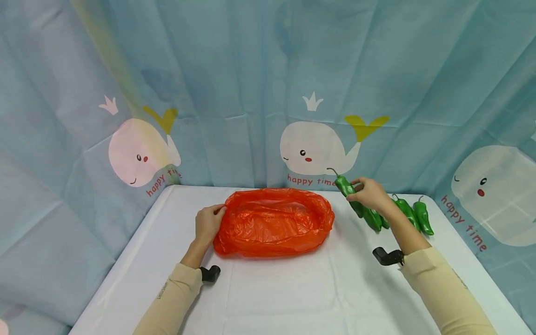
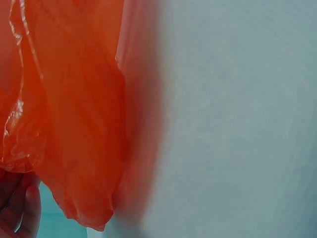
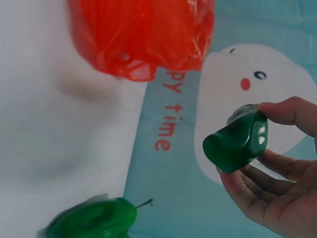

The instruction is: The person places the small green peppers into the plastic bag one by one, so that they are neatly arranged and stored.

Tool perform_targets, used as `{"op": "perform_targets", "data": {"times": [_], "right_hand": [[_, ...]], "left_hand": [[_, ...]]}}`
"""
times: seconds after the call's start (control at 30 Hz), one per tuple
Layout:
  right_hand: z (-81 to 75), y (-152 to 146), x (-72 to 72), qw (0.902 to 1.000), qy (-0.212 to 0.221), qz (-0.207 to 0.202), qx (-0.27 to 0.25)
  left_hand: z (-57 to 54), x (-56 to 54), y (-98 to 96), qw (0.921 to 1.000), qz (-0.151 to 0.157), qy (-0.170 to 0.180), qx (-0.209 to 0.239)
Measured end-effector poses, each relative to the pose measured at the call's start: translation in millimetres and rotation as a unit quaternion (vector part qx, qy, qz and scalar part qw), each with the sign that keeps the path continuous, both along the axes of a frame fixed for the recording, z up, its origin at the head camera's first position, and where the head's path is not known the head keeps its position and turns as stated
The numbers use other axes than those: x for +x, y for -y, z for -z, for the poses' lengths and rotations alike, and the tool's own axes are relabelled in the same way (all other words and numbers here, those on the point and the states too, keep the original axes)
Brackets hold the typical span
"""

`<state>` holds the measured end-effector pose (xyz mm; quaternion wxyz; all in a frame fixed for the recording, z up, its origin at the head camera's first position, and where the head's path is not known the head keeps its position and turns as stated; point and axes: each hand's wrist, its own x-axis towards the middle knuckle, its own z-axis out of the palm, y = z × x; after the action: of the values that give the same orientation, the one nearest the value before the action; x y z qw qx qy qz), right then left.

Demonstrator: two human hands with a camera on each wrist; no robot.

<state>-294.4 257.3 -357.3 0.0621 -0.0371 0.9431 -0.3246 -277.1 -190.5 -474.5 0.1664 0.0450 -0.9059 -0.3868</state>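
While the left grip (image 1: 208, 224) pinches the bag (image 1: 268, 249), the right grip (image 1: 370, 193) holds a pepper (image 1: 344, 186), apparently mid-transfer, next needing leftward carrying.

Whale-print curtain (image 1: 251, 70) – white table (image 1: 284, 293)

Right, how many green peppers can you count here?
5 visible: one pepper in the right hand, a second pepper below it, a third peeking out beside that, a fourth and fifth farther right. The arm may hide others.
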Motion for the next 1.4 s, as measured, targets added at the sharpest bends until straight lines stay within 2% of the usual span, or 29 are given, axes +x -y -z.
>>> {"op": "perform_targets", "data": {"times": [0.33,0.63,0.93,1.4], "right_hand": [[-12.4,23,-6.2,0.9998,0.000,-0.019,-0.006],[-15.7,46,-10.6,0.9990,-0.018,-0.028,-0.029],[-13.1,72,-9.6,0.9980,-0.020,-0.041,-0.045],[-8.4,110,-4.2,0.9942,-0.023,-0.064,-0.083]], "left_hand": [[0.4,0.8,-0.3,0.9999,0.001,-0.011,-0.013],[-2.9,0.8,-2.6,0.9998,0.000,-0.016,-0.013],[-3.4,1.3,-4.0,1.0000,-0.002,-0.004,-0.004],[-1.9,0.0,-4.3,1.0000,-0.001,-0.005,-0.007]]}}
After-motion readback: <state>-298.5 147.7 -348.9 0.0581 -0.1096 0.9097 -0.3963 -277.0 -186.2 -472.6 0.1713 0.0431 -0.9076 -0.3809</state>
